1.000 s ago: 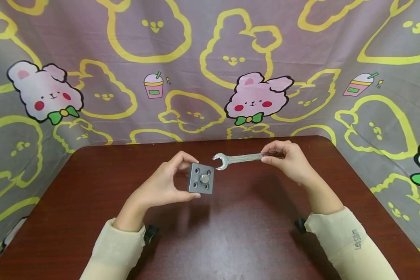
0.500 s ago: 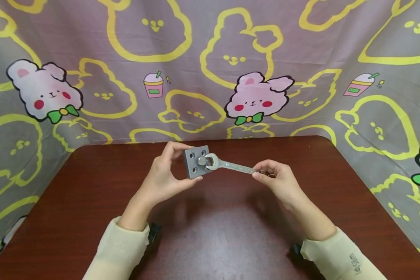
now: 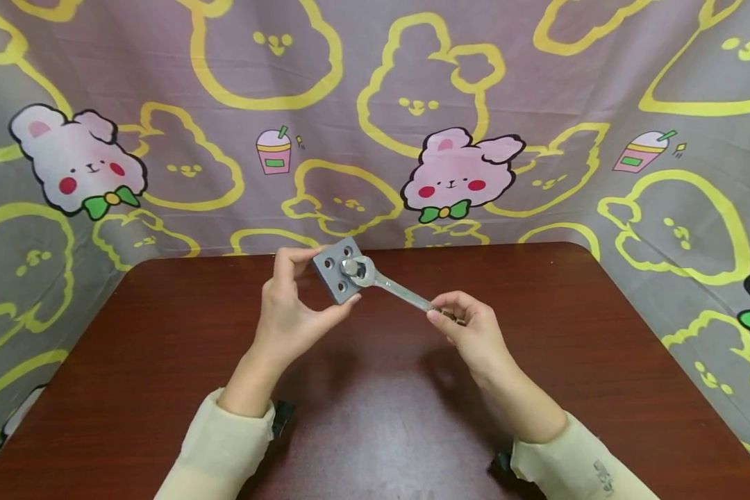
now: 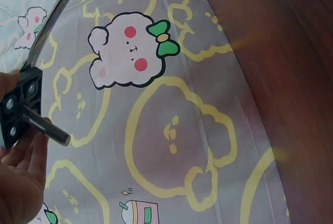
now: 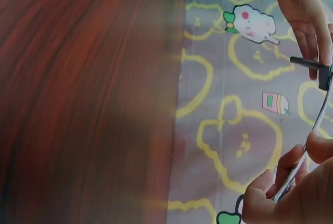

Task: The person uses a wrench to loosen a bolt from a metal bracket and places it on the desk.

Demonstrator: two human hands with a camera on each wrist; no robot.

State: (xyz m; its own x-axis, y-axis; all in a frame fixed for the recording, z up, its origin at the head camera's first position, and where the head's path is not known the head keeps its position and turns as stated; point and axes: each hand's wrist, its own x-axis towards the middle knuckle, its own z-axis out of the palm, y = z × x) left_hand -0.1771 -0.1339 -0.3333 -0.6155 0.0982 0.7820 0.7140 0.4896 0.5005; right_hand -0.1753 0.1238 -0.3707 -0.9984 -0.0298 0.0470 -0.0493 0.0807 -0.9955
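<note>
My left hand (image 3: 287,312) pinches a square grey plate (image 3: 335,290) by its edges, thumb below and fingers above. Holes sit near the plate's corners, and a bolt (image 3: 350,268) passes through its middle. In the left wrist view the bolt's threaded shank (image 4: 48,125) sticks out from the plate's far side. With thumb and fingers my right hand (image 3: 475,337) grips the far end of a metal wrench (image 3: 400,289). The wrench's open end sits around the bolt head, and its handle slants down to the right. Both things are held up above the table.
A dark red-brown wooden table (image 3: 381,430) lies beneath the hands. Behind it hangs a grey-pink curtain (image 3: 362,139) printed with yellow outlines and rabbit faces. Small black devices (image 3: 281,419) are worn under both cuffs.
The wrench has come from beside the plate onto the bolt head. Plate and wrench have risen and tilted, the plate turning anticlockwise. My right hand has moved left and down.
</note>
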